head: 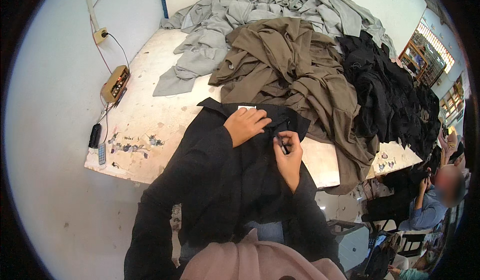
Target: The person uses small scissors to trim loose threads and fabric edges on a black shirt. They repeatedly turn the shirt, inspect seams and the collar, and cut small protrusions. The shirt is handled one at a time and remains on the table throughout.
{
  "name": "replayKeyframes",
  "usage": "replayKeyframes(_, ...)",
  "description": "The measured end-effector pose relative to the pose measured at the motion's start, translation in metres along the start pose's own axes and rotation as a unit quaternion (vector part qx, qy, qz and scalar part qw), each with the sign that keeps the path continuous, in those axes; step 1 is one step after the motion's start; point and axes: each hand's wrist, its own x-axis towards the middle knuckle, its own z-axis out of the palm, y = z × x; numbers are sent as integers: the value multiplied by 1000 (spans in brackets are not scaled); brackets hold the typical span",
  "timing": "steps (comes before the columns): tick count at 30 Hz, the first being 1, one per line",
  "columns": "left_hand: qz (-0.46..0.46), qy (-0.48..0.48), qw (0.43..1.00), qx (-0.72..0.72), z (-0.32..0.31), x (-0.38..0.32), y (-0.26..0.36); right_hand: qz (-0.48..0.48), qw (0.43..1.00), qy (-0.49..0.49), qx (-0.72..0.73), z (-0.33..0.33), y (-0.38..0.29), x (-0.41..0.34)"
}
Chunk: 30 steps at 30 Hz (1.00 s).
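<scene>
A black collared garment (258, 167) lies over the near edge of the table and hangs down in front of me. My left hand (247, 125) rests on its collar area, fingers bent, just below a white label (246, 107). Between the thumb and fingers of my right hand (289, 156) is a small dark tool with a light part (284, 148), perhaps thread snips; its exact kind is not clear. That hand is over the right front of the garment, below the collar point.
Brown garments (277, 55) are heaped just beyond, grey ones (240, 10) behind, black ones (386, 92) at right. On the table (146, 122) at left lie a remote control (101, 153) and a tan electrical box (115, 83). A person (427, 205) sits at lower right near a grey plastic stool (350, 242).
</scene>
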Motion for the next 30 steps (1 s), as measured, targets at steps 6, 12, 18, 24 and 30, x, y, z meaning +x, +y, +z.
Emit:
replayKeyframes(6,88,-20,995,42,27,11,0,52,991,56,109,8,18,-5)
replayKeyframes(12,-182,6,944,-274,32,20,-1,49,983,80,159,6,29,-6)
replayKeyframes(18,-185,93,923,-324,23,36,-8,64,967,105,222,7,37,-6)
replayKeyframes(24,-114,49,990,-71,53,54,7,74,979,75,174,8,44,-5)
replayKeyframes(30,-325,-93,864,-374,90,53,-29,84,984,66,143,11,47,-3)
